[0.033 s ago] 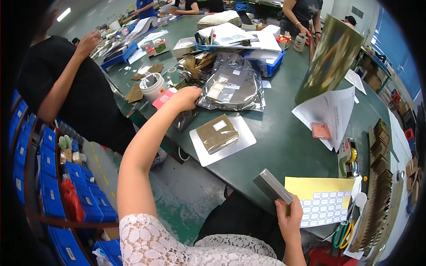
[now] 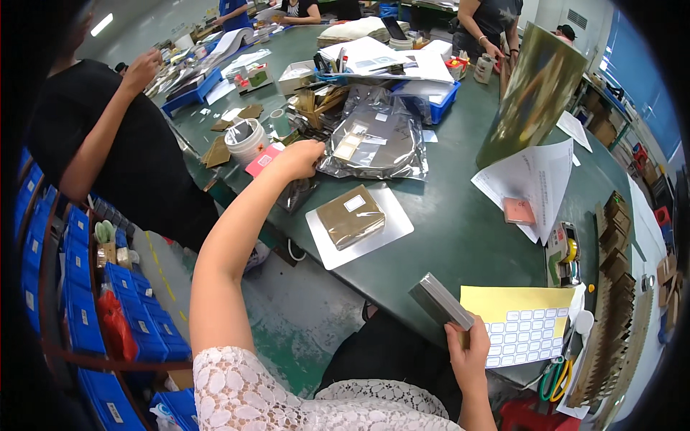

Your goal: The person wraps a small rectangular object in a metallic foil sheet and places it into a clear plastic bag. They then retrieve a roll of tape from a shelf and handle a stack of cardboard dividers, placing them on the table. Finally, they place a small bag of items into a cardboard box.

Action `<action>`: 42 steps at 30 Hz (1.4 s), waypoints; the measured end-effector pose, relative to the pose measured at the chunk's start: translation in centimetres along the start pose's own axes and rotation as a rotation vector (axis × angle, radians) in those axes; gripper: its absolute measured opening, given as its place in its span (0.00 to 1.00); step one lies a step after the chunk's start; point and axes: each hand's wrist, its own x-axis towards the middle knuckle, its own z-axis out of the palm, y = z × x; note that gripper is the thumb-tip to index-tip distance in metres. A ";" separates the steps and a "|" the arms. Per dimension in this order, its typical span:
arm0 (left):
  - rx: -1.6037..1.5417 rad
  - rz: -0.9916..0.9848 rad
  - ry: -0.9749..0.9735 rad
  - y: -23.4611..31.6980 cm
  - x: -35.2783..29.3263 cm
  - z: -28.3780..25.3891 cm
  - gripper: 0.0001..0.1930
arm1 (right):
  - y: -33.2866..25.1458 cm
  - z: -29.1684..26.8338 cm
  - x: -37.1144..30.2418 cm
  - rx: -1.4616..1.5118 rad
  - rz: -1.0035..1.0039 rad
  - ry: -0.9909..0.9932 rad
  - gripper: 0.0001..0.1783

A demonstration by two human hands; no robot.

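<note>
**Right hand grips a grey stack; left hand reaches to the bagged package**

Clock directions run as the view shows them, with twelve toward its top. The left arm stretches up toward twelve across the edge of the table, elbow slightly bent. Its left hand has the back turned up and the fingers curled at the near-left edge of a clear bagged package of dark rounded pieces; the fingertips are hidden, so whether they grip anything I cannot tell. The right hand sits low, close to the body, its thumb and fingers closed around one end of a grey stack, which tilts out toward eleven o'clock.

The bagged package spreads away at three o'clock from the left hand. At five o'clock from that hand, a brown wrapped packet with a white label rests on a pale sheet, between the two hands. A dark plastic bag lies at six, partly covered by the forearm. A pink card is at nine, just beside the arm, with a white tub beyond it.

From the right hand, a yellow sheet of labels lies at two, scissors between three and four, and a reddish block on curled paper at one. A tall olive cylinder stands farther out, between twelve and one.
</note>
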 end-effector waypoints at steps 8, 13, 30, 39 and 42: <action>0.101 -0.162 0.002 1.3 0.6 -0.7 0.13 | 0.1 0.0 -0.1 0.013 -0.002 0.003 0.13; 0.197 -0.112 0.327 0.0 -1.9 -0.6 0.12 | -0.1 -0.2 0.2 0.068 0.006 -0.047 0.15; -1.974 -0.086 0.101 30.6 -6.9 -4.2 0.05 | -1.7 -1.1 1.5 0.155 -0.123 -0.075 0.27; -1.946 -0.021 0.161 31.1 -7.1 -2.4 0.06 | -4.7 -1.4 5.5 0.120 -0.102 -0.035 0.13; -1.922 -0.075 0.247 31.5 -7.3 -2.7 0.08 | -4.6 -1.1 6.1 0.117 -0.105 0.019 0.09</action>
